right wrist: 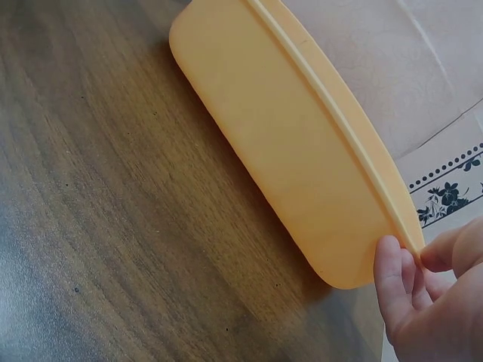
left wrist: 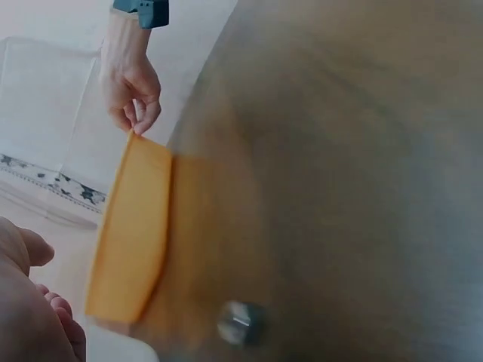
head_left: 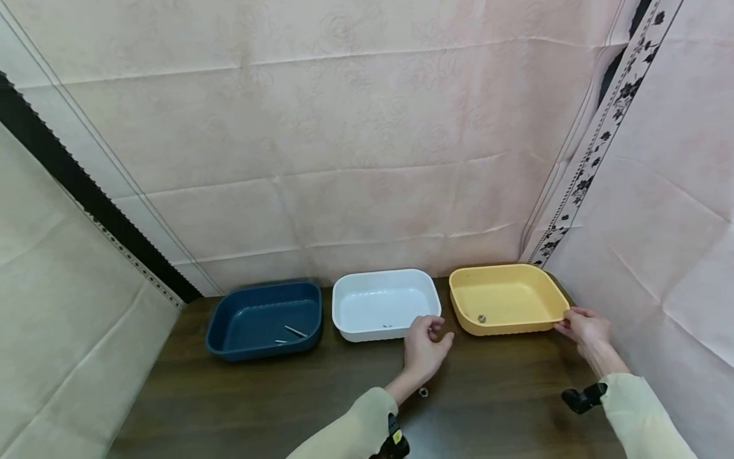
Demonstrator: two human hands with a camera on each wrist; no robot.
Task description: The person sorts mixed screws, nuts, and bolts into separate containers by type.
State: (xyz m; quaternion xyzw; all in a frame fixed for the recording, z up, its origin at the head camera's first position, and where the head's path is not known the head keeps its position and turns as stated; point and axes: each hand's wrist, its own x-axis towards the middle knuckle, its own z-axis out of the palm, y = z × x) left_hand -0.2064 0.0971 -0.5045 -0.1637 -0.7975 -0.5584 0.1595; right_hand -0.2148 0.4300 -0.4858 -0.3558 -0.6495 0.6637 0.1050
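My right hand (head_left: pixel 586 330) pinches the rim at the front right corner of a yellow tray (head_left: pixel 510 290). The right wrist view shows thumb and fingers on either side of that rim (right wrist: pixel 343 128). Inside the yellow tray lies a small metal nut (head_left: pixel 482 318). My left hand (head_left: pixel 425 349) hovers by the front right corner of a white tray (head_left: pixel 387 335), fingers loosely bent and thumb apart, with nothing seen between them. Another nut (head_left: pixel 423 392) rests on the brown table close to the left wrist; it looks blurred in the left wrist view.
Left of the white tray stands a dark blue tray (head_left: pixel 260 354) holding metal pins or screws (head_left: pixel 295 331). Tiny metal bits (head_left: pixel 387 326) lie in the white tray. Pale cloth (head_left: pixel 344 127) hangs behind the table (head_left: pixel 241 408) and along both sides.
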